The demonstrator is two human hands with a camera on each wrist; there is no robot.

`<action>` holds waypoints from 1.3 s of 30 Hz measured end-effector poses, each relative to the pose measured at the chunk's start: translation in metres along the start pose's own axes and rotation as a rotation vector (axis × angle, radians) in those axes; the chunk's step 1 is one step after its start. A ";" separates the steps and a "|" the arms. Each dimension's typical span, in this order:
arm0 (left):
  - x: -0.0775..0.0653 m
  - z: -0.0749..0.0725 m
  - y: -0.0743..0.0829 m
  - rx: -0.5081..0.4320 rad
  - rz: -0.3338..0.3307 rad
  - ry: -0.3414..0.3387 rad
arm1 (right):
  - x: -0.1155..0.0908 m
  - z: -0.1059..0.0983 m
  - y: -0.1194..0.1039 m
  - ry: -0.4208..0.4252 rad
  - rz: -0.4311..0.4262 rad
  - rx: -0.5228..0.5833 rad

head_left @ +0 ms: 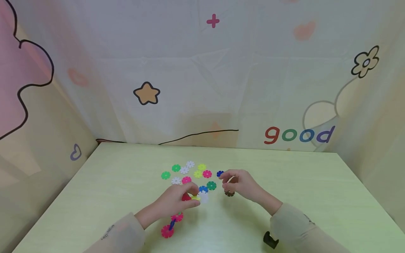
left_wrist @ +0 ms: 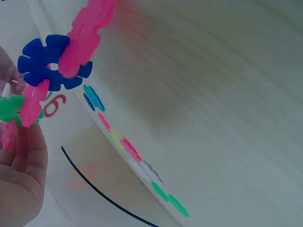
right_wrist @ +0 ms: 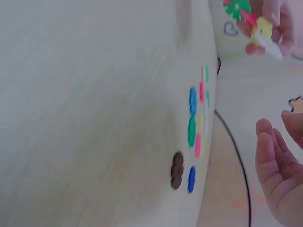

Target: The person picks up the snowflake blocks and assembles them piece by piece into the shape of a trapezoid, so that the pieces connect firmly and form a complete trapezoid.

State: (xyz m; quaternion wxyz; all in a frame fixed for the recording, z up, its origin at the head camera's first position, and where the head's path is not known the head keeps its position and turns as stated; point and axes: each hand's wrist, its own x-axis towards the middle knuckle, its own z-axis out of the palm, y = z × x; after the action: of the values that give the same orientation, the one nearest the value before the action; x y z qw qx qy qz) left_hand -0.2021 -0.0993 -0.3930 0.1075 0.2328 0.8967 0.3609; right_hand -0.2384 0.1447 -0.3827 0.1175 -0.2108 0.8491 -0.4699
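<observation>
My left hand (head_left: 171, 202) pinches a chain of interlocking notched plastic discs. Pink discs (head_left: 167, 231) and a blue disc (left_wrist: 33, 64) make up its trailing end. Nearer the fingers sit a green disc (left_wrist: 12, 109) and a yellow disc (right_wrist: 263, 29), with a white disc (right_wrist: 269, 45) at the tip. Over the right side of the loose discs hovers my right hand (head_left: 242, 184), fingers loosely bent and apart from the thumb, holding nothing. Close by lie a dark blue disc (head_left: 220, 174) and a brown disc (head_left: 229, 193), both partly hidden by that hand in the head view.
Several loose discs lie mid-table, among them a dark green disc (head_left: 211, 185), a light green disc (head_left: 166, 175), a yellow disc (head_left: 201, 167) and a pink disc (head_left: 207, 174). A small black object (head_left: 270, 240) shows beside the right sleeve. A printed curtain (head_left: 177, 70) hangs behind the table.
</observation>
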 end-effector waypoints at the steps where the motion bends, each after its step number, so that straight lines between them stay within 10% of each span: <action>1: 0.000 -0.001 -0.002 -0.006 -0.006 -0.002 | 0.004 -0.002 0.003 -0.005 0.019 -0.027; 19: 0.001 -0.004 -0.013 -0.041 -0.011 -0.043 | 0.027 -0.006 0.043 -0.157 0.164 -0.362; 39: 0.005 -0.003 -0.008 -0.068 -0.004 0.003 | 0.016 -0.004 0.036 -0.121 0.155 -0.345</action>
State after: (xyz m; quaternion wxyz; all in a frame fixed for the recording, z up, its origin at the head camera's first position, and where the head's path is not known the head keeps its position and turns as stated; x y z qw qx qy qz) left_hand -0.2102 -0.1038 -0.3961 0.1148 0.2268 0.8845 0.3912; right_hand -0.2632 0.1566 -0.4108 0.1666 -0.1896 0.9221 -0.2934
